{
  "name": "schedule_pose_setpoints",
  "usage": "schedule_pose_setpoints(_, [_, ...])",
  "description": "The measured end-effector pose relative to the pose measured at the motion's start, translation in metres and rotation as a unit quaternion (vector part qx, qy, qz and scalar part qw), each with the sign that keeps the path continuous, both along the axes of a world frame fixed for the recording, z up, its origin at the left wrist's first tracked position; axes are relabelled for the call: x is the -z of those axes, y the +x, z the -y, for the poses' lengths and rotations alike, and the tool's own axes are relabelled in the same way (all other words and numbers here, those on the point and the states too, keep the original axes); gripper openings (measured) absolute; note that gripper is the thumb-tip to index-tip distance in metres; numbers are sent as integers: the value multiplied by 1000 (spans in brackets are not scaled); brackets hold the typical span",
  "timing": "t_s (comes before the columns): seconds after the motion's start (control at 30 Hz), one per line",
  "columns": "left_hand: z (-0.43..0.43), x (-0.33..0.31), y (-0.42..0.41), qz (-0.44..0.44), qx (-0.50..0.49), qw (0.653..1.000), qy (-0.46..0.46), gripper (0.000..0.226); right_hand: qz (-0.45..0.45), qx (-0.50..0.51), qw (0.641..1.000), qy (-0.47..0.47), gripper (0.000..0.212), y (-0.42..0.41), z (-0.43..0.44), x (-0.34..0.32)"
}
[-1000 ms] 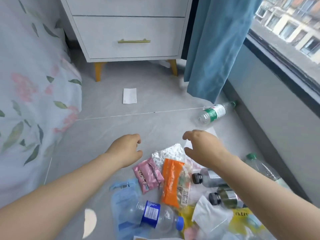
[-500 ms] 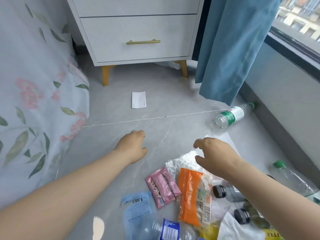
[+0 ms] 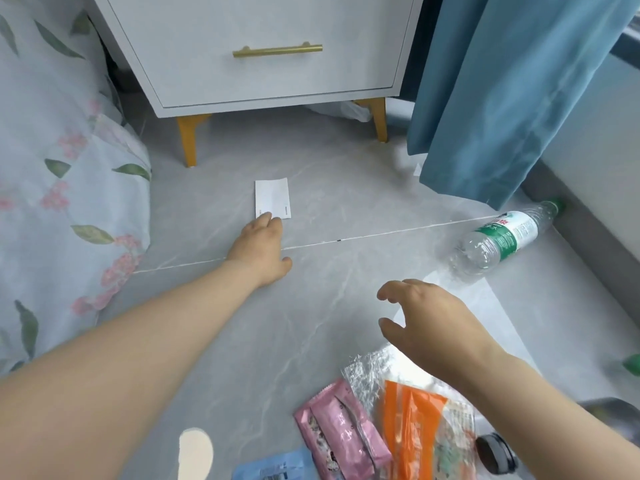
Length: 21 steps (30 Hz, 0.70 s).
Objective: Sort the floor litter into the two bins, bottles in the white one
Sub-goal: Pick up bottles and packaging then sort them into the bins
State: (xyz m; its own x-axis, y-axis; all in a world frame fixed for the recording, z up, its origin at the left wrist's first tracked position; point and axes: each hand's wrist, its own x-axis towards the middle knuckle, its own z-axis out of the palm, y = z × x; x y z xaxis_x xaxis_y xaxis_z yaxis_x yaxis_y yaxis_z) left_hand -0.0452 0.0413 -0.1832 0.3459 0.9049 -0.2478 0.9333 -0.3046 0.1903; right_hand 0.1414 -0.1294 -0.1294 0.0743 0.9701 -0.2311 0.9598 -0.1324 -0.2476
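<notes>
Forward has gone the left hand point(image 3: 258, 249): half a second ago it hung short of the floor joint, and now it stretches across it, fingertips just touching the near edge of the paper slip point(image 3: 273, 198). The slip lies flat on the floor point(image 3: 329, 306) in front of the nightstand point(image 3: 277, 46). The fingers look straight and hold nothing yet. The right hand point(image 3: 426, 320) hovers above the floor beside the litter pile, fingers spread and loosely curled, empty.

From where I stand the slip looks weightless and limp, flush against smooth tile, so I'd guess a pinch from above would only skid. Pressing and dragging it, or curling the near edge up under a fingertip before pinching, seems the better hold. It belongs with the non-bottle litter; neither bin is in view.

The bottle point(image 3: 502, 237) lies on its side well to the right, cap toward the wall below the curtain point(image 3: 502, 81). It looks empty, light, thin-walled and apt to roll; the labelled middle seems the place to grip. The pink wrapper point(image 3: 341, 431), orange packet point(image 3: 410, 434) and blue packet point(image 3: 277, 467) lie close to the person, and I'd judge them crinkly, slippery film.

As for writing, the bottle's label is green and white with a red mark, its characters too small to read. The slip shows faint print at its edges, unreadable. The blue packet bears a barcode, and the orange packet's print is blurred.
</notes>
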Motion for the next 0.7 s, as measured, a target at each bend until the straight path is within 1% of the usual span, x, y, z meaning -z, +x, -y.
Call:
schedule_pose_setpoints(0.07, [-15,4,-2,-13,5,1000,-19,79,-1,0,1000,3,40,1,0,3])
schedule_pose_setpoints(0.13, [-28,9,-3,-32,4,999,-38,88,-2,-2,1000,4,40,3,1,4])
schedule_pose_setpoints(0.27, [-32,21,3,-90,0,995,-48,88,-6,4,1000,-4,40,8,2,8])
schedule_pose_setpoints(0.37, [-19,28,6,-94,8,995,-26,87,-5,2,1000,-8,40,9,4,10])
schedule_pose_setpoints(0.47, [3,27,3,-60,39,997,-35,90,-1,-1,1000,-10,40,10,4,11])
schedule_pose_setpoints(0.57, [39,19,-4,6,93,995,-32,102,8,-4,1000,-5,40,13,4,10])
schedule_pose_setpoints(0.6, [53,18,-8,25,108,994,-25,99,11,-5,1000,-3,40,15,4,9])
schedule_pose_setpoints(0.7, [84,16,-15,71,129,989,-26,79,17,-3,1000,0,39,21,7,6])
